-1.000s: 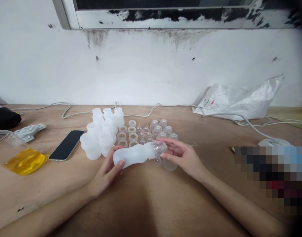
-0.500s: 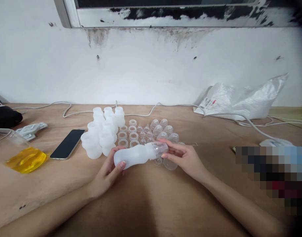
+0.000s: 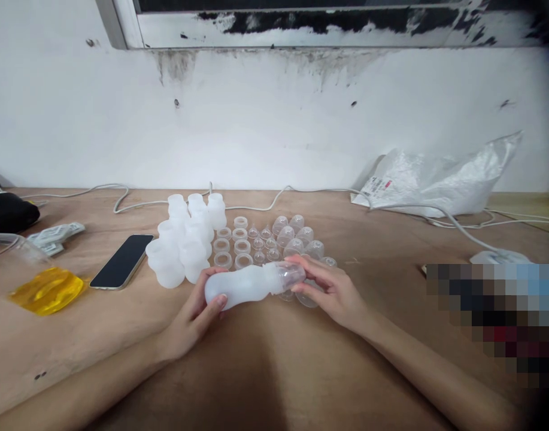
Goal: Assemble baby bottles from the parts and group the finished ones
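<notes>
A frosted white bottle (image 3: 245, 287) lies nearly level in the air above the table, tilted slightly up to the right. My left hand (image 3: 200, 308) is wrapped round its base, thumb on the near side. At the other end, the fingertips of my right hand (image 3: 325, 287) pinch a clear dome cap (image 3: 291, 275), which sits over the bottle's neck. Behind the bottle are rows of translucent rings (image 3: 242, 246), clear nipples (image 3: 258, 243) and more clear domes (image 3: 294, 245). A group of white bottles (image 3: 169, 263) stands to the left of the rings.
A phone (image 3: 122, 261) lies left of the bottles, near a clear container with yellow liquid (image 3: 49, 290) and small packets (image 3: 56, 234). At the back right rests a white plastic bag (image 3: 436, 179). A cable (image 3: 265, 209) runs along the wall. A blurred patch covers the right edge.
The fingers of my right hand have shifted slightly round the clear cap, which now lines up straighter with the bottle. My left hand has kept its hold, with the bottle almost unmoved.
</notes>
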Motion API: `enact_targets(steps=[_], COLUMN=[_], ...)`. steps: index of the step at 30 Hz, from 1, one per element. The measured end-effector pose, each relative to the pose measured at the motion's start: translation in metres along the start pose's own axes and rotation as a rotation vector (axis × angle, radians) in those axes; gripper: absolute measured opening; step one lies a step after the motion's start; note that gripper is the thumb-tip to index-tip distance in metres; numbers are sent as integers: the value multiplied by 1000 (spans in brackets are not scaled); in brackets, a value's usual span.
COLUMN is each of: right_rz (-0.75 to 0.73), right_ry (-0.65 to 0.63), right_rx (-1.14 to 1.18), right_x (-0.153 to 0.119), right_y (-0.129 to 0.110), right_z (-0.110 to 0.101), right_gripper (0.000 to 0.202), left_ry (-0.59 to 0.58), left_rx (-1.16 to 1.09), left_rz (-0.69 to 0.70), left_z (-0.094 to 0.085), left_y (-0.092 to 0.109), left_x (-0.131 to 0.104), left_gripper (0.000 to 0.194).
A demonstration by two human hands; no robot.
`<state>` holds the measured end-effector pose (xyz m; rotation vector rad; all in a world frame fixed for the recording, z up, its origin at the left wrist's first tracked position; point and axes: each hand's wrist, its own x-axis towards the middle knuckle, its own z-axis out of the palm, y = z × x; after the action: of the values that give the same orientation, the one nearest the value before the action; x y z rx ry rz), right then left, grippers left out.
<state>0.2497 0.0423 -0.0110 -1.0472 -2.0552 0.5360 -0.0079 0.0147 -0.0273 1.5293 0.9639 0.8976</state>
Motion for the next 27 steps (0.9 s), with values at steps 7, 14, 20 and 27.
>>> enact_targets(steps=[7, 14, 20, 27], right_rz=[24, 33, -14, -35], right_ry=[-6, -9, 35, 1], right_rx=[-9, -1, 31, 106], right_x=[-4, -5, -5, -4], right_y=[-1, -1, 0, -15], right_z=[2, 5, 3, -11], right_gripper=[35, 36, 38, 40], left_ry=[-29, -31, -69, -158], left_rx=[-16, -126, -94, -107], left_rz=[-28, -26, -2, 89], left_z=[-1, 2, 0, 1], left_y=[1, -5, -4, -1], left_x=[-1, -1, 0, -2], left_gripper=[40, 38, 41, 45])
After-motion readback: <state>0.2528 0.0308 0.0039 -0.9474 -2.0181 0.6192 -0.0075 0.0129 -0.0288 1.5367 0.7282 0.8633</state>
